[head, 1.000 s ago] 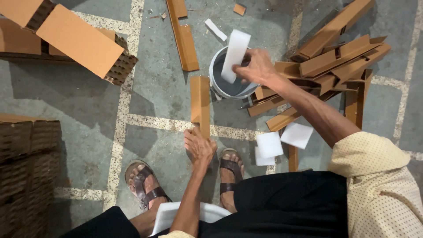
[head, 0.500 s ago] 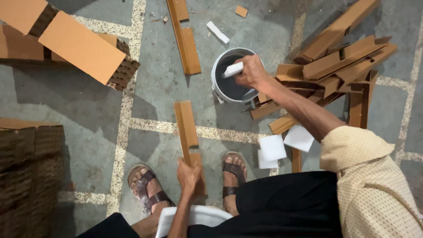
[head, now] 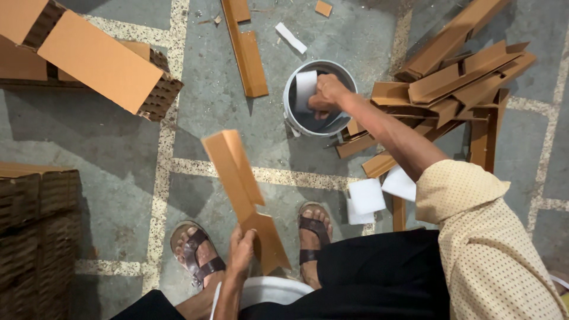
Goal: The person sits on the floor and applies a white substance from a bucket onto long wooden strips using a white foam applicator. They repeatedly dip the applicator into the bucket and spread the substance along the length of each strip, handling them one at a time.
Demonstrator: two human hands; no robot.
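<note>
My left hand [head: 242, 252] grips the near end of a long brown cardboard angle strip [head: 240, 178], which slants up and to the left above my sandalled feet. My right hand [head: 326, 95] reaches into a round grey bucket [head: 289, 101] on the floor and holds a white sponge-like pad [head: 305, 89] down inside it. The lower part of the pad is hidden by the bucket's dark inside.
A heap of brown cardboard angle strips [head: 456, 83] lies right of the bucket. White pads [head: 379, 195] rest by my right foot. Another strip [head: 246, 50] lies beyond the bucket. Stacked cardboard blocks [head: 95, 59] fill the upper left, a dark stack [head: 35, 237] the lower left.
My right hand has pushed the white pad from above the bucket down into it. My left hand has lifted the strip off the floor and drawn it closer, tilted.
</note>
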